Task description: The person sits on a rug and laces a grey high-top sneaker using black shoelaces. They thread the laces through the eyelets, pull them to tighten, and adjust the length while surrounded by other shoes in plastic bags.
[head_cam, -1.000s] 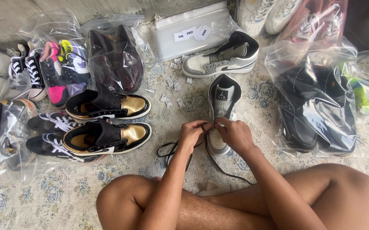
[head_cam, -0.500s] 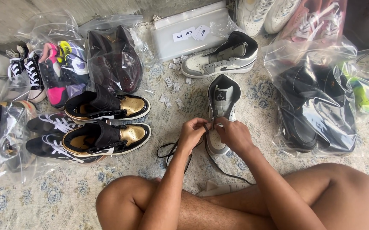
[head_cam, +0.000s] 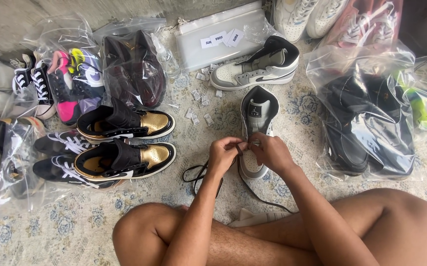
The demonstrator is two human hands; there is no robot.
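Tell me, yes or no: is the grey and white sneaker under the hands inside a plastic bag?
No. The grey and white sneaker stands bare on the patterned rug, with both the left hand and right hand at its laces.

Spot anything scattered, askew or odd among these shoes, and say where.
Small white paper slips lie strewn over the rug beside the grey shoe on its side. A black lace trails loose from the upright grey shoe both hands work on.

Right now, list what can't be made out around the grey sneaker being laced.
- Head view: both hands, left hand and right hand, cover the lower eyelets of the grey high-top sneaker.
- Where the black shoelace enters the sneaker: hidden by fingers.
- Dark shoes in the clear plastic bag: blurred by glare.
- Shoes at the top edge: cut off.
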